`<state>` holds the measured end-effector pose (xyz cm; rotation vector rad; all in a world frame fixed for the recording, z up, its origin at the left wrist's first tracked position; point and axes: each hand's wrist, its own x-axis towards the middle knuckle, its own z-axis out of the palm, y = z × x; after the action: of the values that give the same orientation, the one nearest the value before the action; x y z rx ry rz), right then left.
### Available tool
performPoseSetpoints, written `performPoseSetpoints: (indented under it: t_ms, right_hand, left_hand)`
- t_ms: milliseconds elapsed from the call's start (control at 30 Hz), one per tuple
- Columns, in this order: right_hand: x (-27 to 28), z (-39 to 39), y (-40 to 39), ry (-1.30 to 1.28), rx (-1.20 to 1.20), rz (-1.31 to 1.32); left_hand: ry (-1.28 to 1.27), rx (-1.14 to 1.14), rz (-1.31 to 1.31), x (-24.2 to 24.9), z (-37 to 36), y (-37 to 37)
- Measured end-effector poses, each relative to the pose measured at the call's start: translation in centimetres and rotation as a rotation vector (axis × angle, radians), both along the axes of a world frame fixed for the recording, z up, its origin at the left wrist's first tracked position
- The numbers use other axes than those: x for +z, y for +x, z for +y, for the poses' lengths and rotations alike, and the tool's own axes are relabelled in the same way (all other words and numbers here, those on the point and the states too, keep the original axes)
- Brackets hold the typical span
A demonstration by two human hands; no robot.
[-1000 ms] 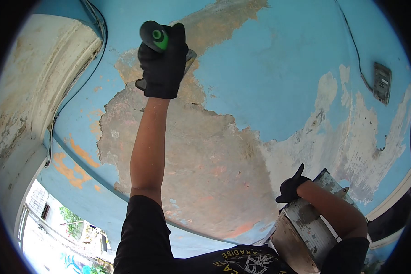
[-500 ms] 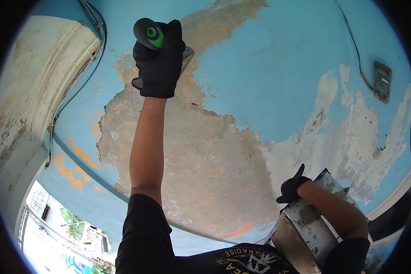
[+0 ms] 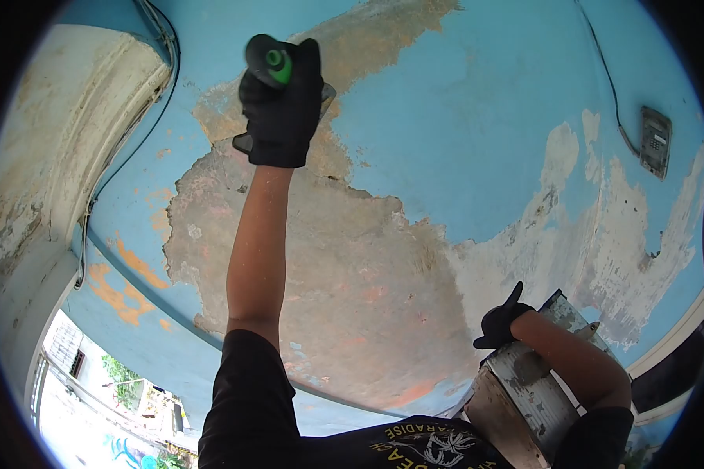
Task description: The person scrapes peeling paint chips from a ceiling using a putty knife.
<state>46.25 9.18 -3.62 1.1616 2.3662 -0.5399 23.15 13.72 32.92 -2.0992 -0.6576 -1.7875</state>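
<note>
My left hand (image 3: 283,117), in a black glove, is raised against the upper wall. Its fingers are wrapped round the black and green handle (image 3: 274,62) of a scraper. Parts of the scraper's blade (image 3: 328,95) show beside the glove; the rest is behind my hand. Bare grey-brown plaster with ragged paint edges surrounds it. At the lower right, my right hand (image 3: 502,320), also in a black glove, is at the edge of a worn metal box-like thing (image 3: 516,383). One finger points up and another points left; nothing shows in that hand.
The blue wall (image 3: 461,141) has a large stripped patch (image 3: 352,273). At the upper right hangs a keypad unit (image 3: 655,142) on a cable. Black cables (image 3: 176,62) run beside a stained beam (image 3: 78,117) on the left. A bright opening (image 3: 94,391) is at the lower left.
My left hand and the scraper have shifted slightly to the right, and the handle end has tilted a little. My right hand is where it was.
</note>
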Motion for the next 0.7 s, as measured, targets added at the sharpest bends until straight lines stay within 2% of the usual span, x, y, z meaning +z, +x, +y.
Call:
performPoseSetpoints:
  t_ms: [67, 100, 167, 233, 300, 333, 433, 500, 567, 600, 700]
  right_hand:
    - [0.3, -0.3, -0.1, 0.039, 0.023, -0.033]
    - [0.1, -0.5, -0.1, 0.047, 0.034, -0.045]
    - [-0.4, 0.2, 0.0, -0.035, -0.016, 0.012]
    - [0.4, -0.3, -0.3, 0.008, 0.007, -0.040]
    - [0.4, -0.1, -0.3, 0.046, 0.021, -0.086]
    - [-0.2, 0.3, -0.2, 0.017, 0.010, -0.052]
    - [0.0, -0.1, -0.1, -0.007, 0.004, -0.027]
    - [0.1, 0.0, 0.0, 0.008, 0.000, -0.028]
    - [-0.9, 0.3, 0.1, 0.005, -0.009, 0.029]
    - [-0.8, 0.2, 0.0, 0.004, -0.009, 0.029]
    - [0.5, 0.0, -0.1, -0.005, 0.022, -0.031]
  left_hand:
    - [-0.074, -0.209, -0.076, -0.1, 0.1, 0.0]
    - [-0.082, -0.204, -0.080, -0.4, 0.1, -0.1]
    - [0.010, 0.052, 0.017, -0.2, 0.3, 0.0]
    - [0.009, -0.025, -0.004, 0.2, -0.5, 0.3]
    - [-0.084, -0.220, -0.165, 0.4, -1.4, 0.5]
    - [0.011, -0.185, -0.016, 0.4, 0.5, -0.3]
    - [0.009, -0.037, -0.051, 0.0, 0.3, 0.4]
    - [-0.049, -0.130, -0.054, 0.1, -0.9, 0.4]
    - [-0.075, -0.320, -0.154, 0.2, -1.0, 0.2]
    - [-0.001, -0.043, -0.031, 0.1, -0.1, 0.5]
    - [-0.014, -0.108, -0.050, -0.1, 0.0, 0.4]
